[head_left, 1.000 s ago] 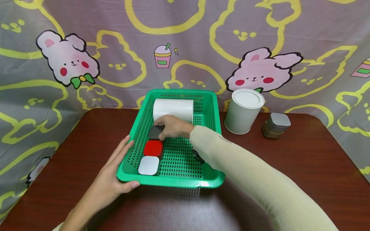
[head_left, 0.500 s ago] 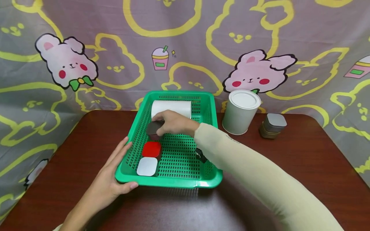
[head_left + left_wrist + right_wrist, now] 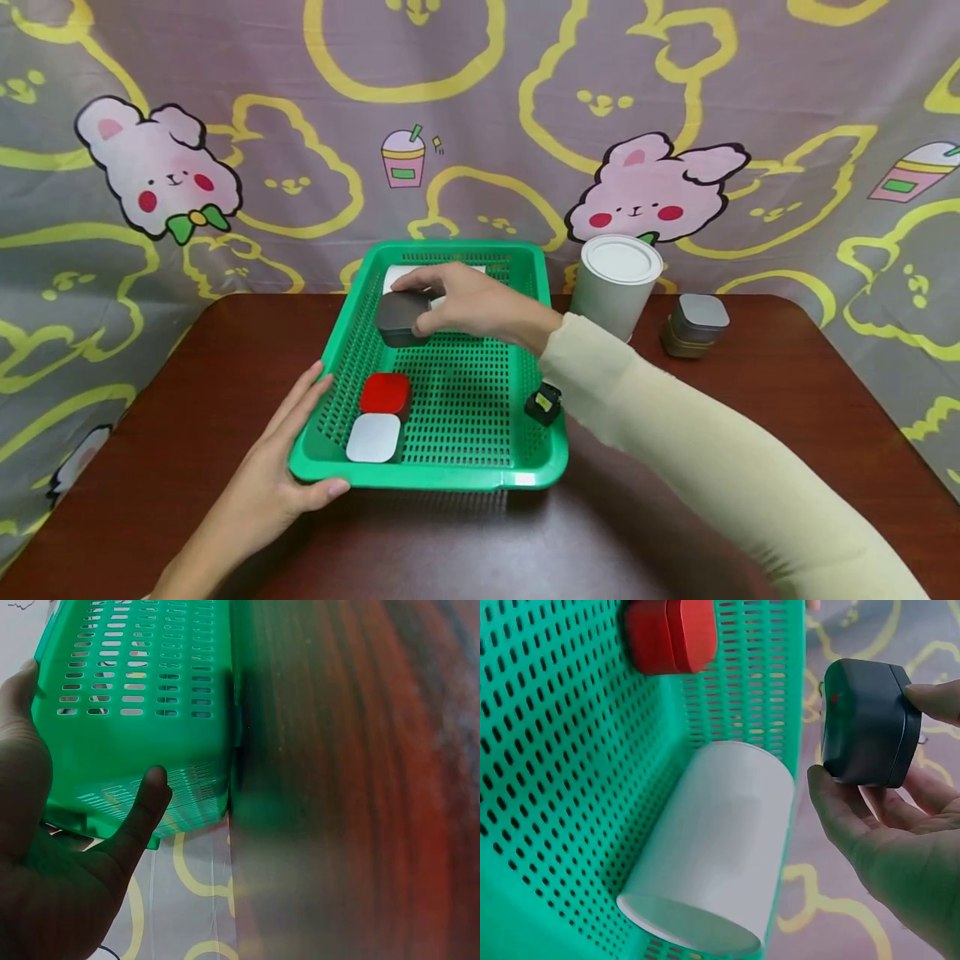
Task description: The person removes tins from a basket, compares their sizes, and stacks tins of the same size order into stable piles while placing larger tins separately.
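My right hand point(image 3: 480, 304) pinches a dark square tin point(image 3: 402, 317) by its lid, thumb on the near side and fingers on the far side. In the right wrist view the same tin point(image 3: 870, 724) is raised above the basket's floor. A green plastic basket point(image 3: 442, 475) stands on the table. My left hand point(image 3: 266, 467) spans its near-left corner with straight fingers along the outer side and the thumb at the front. A white cylindrical can point(image 3: 712, 840) lies on its side in the basket, partly covered by my right hand in the head view.
A red-lidded square tin point(image 3: 386, 393) and a white-lidded one point(image 3: 374, 437) stand along the basket's left side. Right of the basket are an upright white can point(image 3: 617, 283) and a silver-lidded square tin point(image 3: 695, 325). A patterned cloth point(image 3: 480, 125) hangs behind the table point(image 3: 712, 400).
My right hand has lifted the dark tin up off the basket's floor, and it now overlaps the lying white can. My left hand has stayed at the basket's corner.
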{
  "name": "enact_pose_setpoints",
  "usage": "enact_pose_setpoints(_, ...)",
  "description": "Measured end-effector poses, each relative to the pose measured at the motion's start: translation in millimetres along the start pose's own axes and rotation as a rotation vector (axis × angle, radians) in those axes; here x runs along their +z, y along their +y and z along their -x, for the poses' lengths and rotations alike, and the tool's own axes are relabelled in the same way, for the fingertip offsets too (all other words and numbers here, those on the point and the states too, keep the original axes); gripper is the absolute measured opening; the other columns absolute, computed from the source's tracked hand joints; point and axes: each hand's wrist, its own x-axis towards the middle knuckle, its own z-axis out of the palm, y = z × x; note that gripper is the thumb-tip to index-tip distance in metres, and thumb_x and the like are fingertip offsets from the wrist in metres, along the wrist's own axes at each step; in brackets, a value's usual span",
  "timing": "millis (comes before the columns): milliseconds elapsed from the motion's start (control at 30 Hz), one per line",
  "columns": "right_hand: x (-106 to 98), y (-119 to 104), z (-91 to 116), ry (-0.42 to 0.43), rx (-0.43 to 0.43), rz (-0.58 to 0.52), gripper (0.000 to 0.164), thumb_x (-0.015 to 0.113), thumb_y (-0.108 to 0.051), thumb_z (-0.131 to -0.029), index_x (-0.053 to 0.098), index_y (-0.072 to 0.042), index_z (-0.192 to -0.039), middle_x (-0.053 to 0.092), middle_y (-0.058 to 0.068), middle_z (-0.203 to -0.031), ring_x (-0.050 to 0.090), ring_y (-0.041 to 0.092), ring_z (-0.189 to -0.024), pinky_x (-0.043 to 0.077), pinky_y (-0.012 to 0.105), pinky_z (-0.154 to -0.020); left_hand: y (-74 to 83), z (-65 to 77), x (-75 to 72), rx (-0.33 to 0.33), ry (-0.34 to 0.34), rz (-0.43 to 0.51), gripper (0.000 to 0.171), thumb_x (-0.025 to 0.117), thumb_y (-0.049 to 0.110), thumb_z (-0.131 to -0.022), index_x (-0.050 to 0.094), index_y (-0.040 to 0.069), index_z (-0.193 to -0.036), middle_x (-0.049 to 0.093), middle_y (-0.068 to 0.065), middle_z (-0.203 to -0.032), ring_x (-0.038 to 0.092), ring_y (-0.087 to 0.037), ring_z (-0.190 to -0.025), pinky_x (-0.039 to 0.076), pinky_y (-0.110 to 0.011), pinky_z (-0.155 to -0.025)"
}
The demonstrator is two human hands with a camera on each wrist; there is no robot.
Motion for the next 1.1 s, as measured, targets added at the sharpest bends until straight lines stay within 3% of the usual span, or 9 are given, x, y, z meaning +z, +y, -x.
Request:
enact_pose_setpoints(67, -4.8, -2.6, 5.7, 0.019, -0.007, -0.010, 0.053, 0.065, -0.007, -0.083, 0.058, -0.018, -0.134, 0.058, 0.000, -0.127, 0.051, 0.022, -0.114, 0.050, 0.041, -0.090, -0.4, 0.6, -0.3, 0.001, 0.005, 0.003, 0.111, 0.090, 0.020, -0.067, 0.025, 0.030, -0.156, 0.014, 0.009, -0.165, 0.021, 0.001, -0.142, 0.026, -0.001, -0.095)
enact_pose_setpoints(300, -24.2, -0.2, 31.2, 0.121, -0.011, 0.014, 0.049, 0.065, -0.012, -0.083, 0.062, -0.022, -0.131, 0.060, -0.003, -0.126, 0.050, 0.018, -0.119, 0.047, 0.037, -0.093, 0.1, -0.3, 0.5, -0.006, -0.005, -0.019, 0.113, 0.091, 0.022, -0.065, 0.024, 0.031, -0.156, 0.014, 0.010, -0.165, 0.024, -0.010, -0.143, 0.029, -0.003, -0.095)
enact_pose_setpoints(467, -35.1, 8.5, 52.1, 0.181, -0.008, 0.005, 0.048, 0.065, -0.016, -0.084, 0.062, -0.027, -0.130, 0.059, -0.007, -0.128, 0.047, 0.016, -0.124, 0.044, 0.041, -0.099, -0.2, 1.7, 0.3, -0.007, -0.002, -0.033, 0.113, 0.091, 0.023, -0.066, 0.024, 0.030, -0.156, 0.014, 0.009, -0.165, 0.023, -0.002, -0.142, 0.031, -0.004, -0.094)
enact_pose_setpoints(733, -49.0, 20.3, 78.1, 0.219, -0.062, 0.017, 0.051, 0.064, -0.011, -0.085, 0.059, -0.022, -0.135, 0.059, 0.000, -0.128, 0.049, 0.019, -0.122, 0.047, 0.040, -0.097, -1.0, 4.9, -0.8, -0.005, 0.008, -0.006, 0.111, 0.090, 0.019, -0.067, 0.025, 0.029, -0.156, 0.014, 0.008, -0.165, 0.019, 0.006, -0.140, 0.029, -0.001, -0.094)
enact_pose_setpoints(900, -59.8, 26.1, 98.4, 0.287, -0.015, 0.075, 0.053, 0.064, -0.010, -0.084, 0.059, -0.026, -0.134, 0.057, -0.002, -0.130, 0.054, 0.020, -0.115, 0.048, 0.036, -0.092, 0.3, 3.8, -0.7, -0.003, 0.007, -0.009, 0.111, 0.090, 0.019, -0.067, 0.025, 0.029, -0.156, 0.014, 0.008, -0.165, 0.019, 0.008, -0.139, 0.030, -0.001, -0.093)
enact_pose_setpoints(1100, -78.2, 35.0, 129.1, 0.346, 0.029, 0.062, 0.052, 0.059, -0.007, -0.087, 0.058, -0.030, -0.134, 0.053, -0.006, -0.134, 0.050, 0.020, -0.118, 0.050, 0.032, -0.090, 2.0, 1.8, -1.3, -0.003, 0.002, 0.000, 0.110, 0.089, 0.019, -0.067, 0.025, 0.029, -0.156, 0.014, 0.008, -0.165, 0.019, 0.008, -0.139, 0.028, 0.000, -0.094)
